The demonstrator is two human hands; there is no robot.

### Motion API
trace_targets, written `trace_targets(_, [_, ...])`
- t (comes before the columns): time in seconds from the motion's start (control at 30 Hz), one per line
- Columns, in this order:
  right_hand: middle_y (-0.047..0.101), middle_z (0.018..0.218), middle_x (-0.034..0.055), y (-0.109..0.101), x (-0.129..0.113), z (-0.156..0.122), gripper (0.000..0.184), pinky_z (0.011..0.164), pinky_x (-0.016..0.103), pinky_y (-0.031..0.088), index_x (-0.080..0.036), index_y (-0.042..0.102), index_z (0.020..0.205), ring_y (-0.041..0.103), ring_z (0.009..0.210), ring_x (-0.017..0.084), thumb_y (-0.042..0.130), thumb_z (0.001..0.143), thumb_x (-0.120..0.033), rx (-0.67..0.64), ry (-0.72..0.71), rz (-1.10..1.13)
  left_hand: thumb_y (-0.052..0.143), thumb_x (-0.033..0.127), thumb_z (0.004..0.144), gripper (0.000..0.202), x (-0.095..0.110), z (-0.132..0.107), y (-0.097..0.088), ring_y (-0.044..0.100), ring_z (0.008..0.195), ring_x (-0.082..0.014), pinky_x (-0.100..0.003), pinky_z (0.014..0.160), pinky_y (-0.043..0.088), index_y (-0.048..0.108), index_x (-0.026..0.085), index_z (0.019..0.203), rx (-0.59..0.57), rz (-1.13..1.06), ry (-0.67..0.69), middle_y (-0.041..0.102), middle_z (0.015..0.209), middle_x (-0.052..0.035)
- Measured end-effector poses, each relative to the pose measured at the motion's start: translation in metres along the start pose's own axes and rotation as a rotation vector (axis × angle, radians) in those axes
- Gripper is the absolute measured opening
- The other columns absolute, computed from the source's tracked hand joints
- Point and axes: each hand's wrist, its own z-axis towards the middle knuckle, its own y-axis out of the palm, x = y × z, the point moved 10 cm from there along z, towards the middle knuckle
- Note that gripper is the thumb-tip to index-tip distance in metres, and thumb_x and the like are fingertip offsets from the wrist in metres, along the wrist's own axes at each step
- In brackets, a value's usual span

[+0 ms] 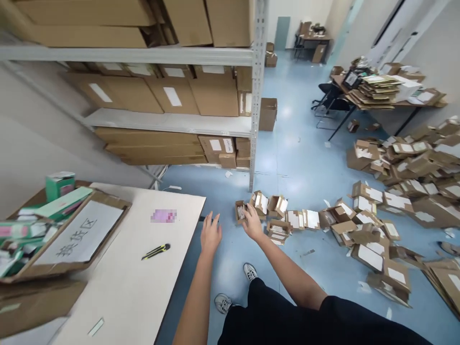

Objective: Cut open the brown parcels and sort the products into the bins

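My left hand (211,233) is held out in the air just past the right edge of the white table (118,292), fingers apart and nothing in them. Over the floor, my right hand (252,222) reaches forward with spread fingers, also holding nothing. In the picture it overlaps a small open cardboard box (240,212), which appears to be on the floor below; contact cannot be made out. On the table lie a black and yellow utility knife (155,251) and a blurred-out pink-purple item (163,216).
Left on the table stands a carton (108,199) of green and white boxes with a handwritten sheet. A metal shelf (172,125) with cardboard boxes rises ahead. Many opened boxes (370,256) litter the floor at right. A desk (406,101) with stacked parcels stands behind.
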Motion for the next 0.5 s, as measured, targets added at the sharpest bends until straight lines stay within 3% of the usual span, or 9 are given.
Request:
trace_targets(0.17, [0.036, 0.168, 0.0139, 0.061, -0.11, 0.005, 0.059, 0.126, 0.055, 0.035, -0.021, 0.06, 0.147, 0.032, 0.156, 0.032, 0.056, 0.089, -0.011, -0.124, -0.234, 0.117, 0.057, 0.022, 0.094, 0.052, -0.056, -0.073, -0.054, 0.045, 0.149, -0.0359, -0.055, 0.124, 0.041, 0.061, 0.024, 0.146, 0.105, 0.064, -0.14, 0.048, 0.162, -0.0136])
trace_targets(0.27, [0.036, 0.168, 0.0138, 0.087, -0.18, -0.011, 0.06, 0.126, 0.055, 0.036, -0.021, 0.059, 0.148, 0.032, 0.156, 0.032, 0.057, 0.089, -0.011, -0.192, -0.388, 0.167, 0.058, 0.02, 0.093, 0.053, -0.077, -0.128, -0.095, 0.045, 0.149, -0.0355, -0.057, 0.123, 0.042, 0.06, 0.024, 0.146, 0.207, 0.109, -0.234, 0.049, 0.161, -0.0141])
trace_targets(0.4, [0.037, 0.167, 0.0154, 0.121, -0.278, -0.066, 0.058, 0.125, 0.055, 0.038, -0.02, 0.059, 0.148, 0.034, 0.154, 0.033, 0.06, 0.09, -0.014, -0.296, -0.625, 0.247, 0.056, 0.018, 0.095, 0.052, -0.096, -0.224, -0.154, 0.045, 0.149, -0.0336, -0.056, 0.123, 0.043, 0.058, 0.023, 0.146, 0.359, 0.199, -0.378, 0.048, 0.161, -0.0136])
trace_targets(0.5, [0.039, 0.166, 0.0142, 0.152, -0.352, -0.132, 0.061, 0.125, 0.057, 0.038, -0.022, 0.056, 0.151, 0.037, 0.153, 0.033, 0.061, 0.091, -0.016, -0.404, -0.78, 0.3, 0.056, 0.017, 0.095, 0.053, -0.116, -0.318, -0.196, 0.043, 0.15, -0.0325, -0.054, 0.123, 0.043, 0.057, 0.023, 0.148, 0.454, 0.253, -0.527, 0.048, 0.162, -0.0128])
